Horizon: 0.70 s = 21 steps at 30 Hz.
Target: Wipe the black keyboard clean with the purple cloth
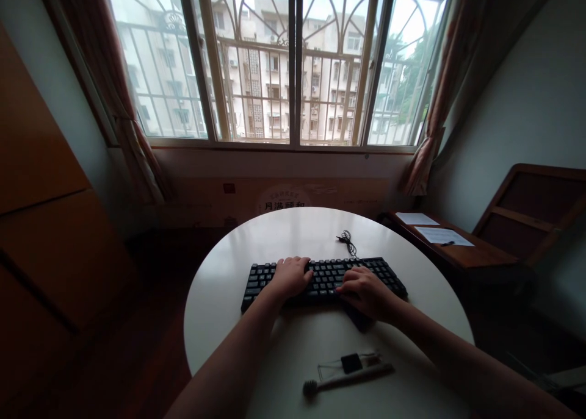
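Note:
A black keyboard (325,279) lies across the white round table. My left hand (293,275) rests on its left part, with the fingers stretched over the keys toward the back edge and the thumb apart. Over the right half of the keys is my right hand (364,291), its fingers curled and pressed together near the front edge. What they pinch, if anything, is hidden. A dark flat piece (357,317) sticks out below the right hand, too dim to name. Behind the keyboard lies its bundled black cable (348,242).
Nearer me on the table (215,297) are a brush (348,379) with dark bristles and a black binder clip (351,363). At right, a wooden chair (480,248) carries papers (444,236) and a pen. A wooden cabinet (46,224) stands left; windows are ahead.

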Motion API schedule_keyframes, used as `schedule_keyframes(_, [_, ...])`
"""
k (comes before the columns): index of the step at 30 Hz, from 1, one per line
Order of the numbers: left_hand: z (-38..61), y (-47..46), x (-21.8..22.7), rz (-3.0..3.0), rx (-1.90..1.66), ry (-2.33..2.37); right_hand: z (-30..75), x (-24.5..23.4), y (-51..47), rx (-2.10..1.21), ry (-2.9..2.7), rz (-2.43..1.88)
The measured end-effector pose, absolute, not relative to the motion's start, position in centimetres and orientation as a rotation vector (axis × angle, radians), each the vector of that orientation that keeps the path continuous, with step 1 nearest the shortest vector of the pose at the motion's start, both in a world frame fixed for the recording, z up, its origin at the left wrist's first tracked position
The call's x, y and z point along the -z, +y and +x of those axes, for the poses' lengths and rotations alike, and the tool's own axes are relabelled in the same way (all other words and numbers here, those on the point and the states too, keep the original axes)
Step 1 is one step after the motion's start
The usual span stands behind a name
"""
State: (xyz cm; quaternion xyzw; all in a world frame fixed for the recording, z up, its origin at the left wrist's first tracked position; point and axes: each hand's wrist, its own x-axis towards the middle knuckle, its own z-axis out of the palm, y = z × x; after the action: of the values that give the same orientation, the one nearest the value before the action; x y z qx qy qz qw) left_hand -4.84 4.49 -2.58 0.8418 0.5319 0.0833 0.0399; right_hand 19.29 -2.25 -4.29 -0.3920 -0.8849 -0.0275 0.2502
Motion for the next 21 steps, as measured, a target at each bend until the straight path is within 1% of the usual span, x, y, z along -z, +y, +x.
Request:
schedule_keyframes(7, [-4.9, 4.6, 2.8, 2.581, -0.253, 1.630, 20.3, 3.7, -2.9, 0.076, -2.423, -1.129])
schedule_keyframes(15, [-4.9, 4.4, 2.6, 2.580, -0.255, 1.624, 18.4, 0.2, -1.8, 0.029, -2.469, -1.056])
schedule_keyframes(18, [-4.9, 4.2, 2.4, 2.579, -0.252, 1.633, 17.1, 0.4, -1.3, 0.031, -2.490, -1.011])
schedule_keyframes(21, [-4.9, 4.2, 2.3, 2.574, -0.250, 1.635, 16.9, 1.5, -1.0, -0.024, -2.479, -1.033])
